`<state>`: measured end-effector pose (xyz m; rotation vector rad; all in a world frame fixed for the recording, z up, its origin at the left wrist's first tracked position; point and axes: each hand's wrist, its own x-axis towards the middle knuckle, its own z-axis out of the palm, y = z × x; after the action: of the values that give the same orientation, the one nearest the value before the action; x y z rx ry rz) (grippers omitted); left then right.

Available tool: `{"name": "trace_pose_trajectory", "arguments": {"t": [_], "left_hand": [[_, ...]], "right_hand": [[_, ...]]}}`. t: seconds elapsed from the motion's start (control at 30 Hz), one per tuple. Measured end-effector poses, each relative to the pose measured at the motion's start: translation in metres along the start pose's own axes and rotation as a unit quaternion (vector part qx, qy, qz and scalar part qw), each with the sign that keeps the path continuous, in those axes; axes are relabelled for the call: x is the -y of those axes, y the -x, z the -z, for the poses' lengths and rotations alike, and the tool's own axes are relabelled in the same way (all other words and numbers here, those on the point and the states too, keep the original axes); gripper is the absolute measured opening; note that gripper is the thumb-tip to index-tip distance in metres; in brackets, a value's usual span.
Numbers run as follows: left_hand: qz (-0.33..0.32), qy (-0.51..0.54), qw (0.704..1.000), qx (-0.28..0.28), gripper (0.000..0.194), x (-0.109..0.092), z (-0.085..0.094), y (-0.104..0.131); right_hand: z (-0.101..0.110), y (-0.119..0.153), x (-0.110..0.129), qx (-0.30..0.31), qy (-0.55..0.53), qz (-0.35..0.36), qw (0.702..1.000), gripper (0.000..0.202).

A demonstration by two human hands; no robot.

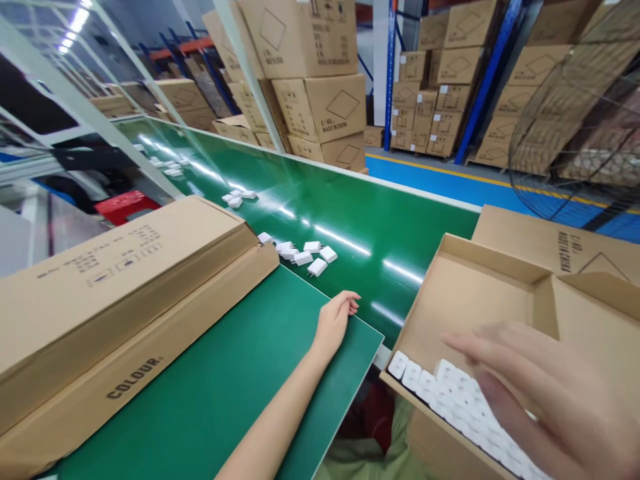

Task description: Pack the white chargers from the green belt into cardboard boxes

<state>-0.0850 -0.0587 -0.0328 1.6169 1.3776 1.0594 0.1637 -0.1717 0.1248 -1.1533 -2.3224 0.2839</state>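
Note:
My left hand [336,317] rests at the edge of the green tabletop [240,373], beside the conveyor belt. Its fingers are curled in, and nothing shows in them. Over an open cardboard box [480,283] at the right hovers my right hand [550,393], blurred by motion. Its fingers stretch forward with the thumb apart, and I see nothing held. Beneath it, white plug chargers [413,375] stand packed in rows along the box's near side; the hand hides part of them. More loose white chargers [317,267] lie on the belt beyond my left hand.
A long closed carton [125,287] occupies the tabletop's left side. The green conveyor belt [350,207] runs off to the far left, carrying more chargers [239,198]. Stacked cartons [320,110] stand behind it. A large wire-caged fan [575,133] is at the upper right.

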Motion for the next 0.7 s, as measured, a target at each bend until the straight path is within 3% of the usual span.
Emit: {"name": "trace_pose_trajectory", "arguments": {"t": [0.13, 0.33, 0.5, 0.7], "left_hand": [[-0.023, -0.088, 0.995, 0.045, 0.029, -0.002, 0.000, 0.003], [-0.099, -0.276, 0.945, 0.145, 0.031, -0.008, -0.006, 0.009], [-0.110, -0.316, 0.935, 0.120, 0.031, -0.010, -0.008, 0.011], [-0.115, -0.335, 0.929, 0.107, 0.032, -0.015, -0.011, 0.016]], "right_hand": [[-0.002, -0.021, -0.009, 0.073, -0.049, -0.034, 0.996, 0.026], [-0.011, -0.018, -0.025, 0.112, -0.102, -0.081, 0.985, 0.026], [-0.028, -0.046, -0.052, 0.109, -0.071, -0.127, 0.983, 0.032], [-0.080, -0.113, -0.090, 0.162, -0.005, -0.169, 0.972, 0.033]]}}
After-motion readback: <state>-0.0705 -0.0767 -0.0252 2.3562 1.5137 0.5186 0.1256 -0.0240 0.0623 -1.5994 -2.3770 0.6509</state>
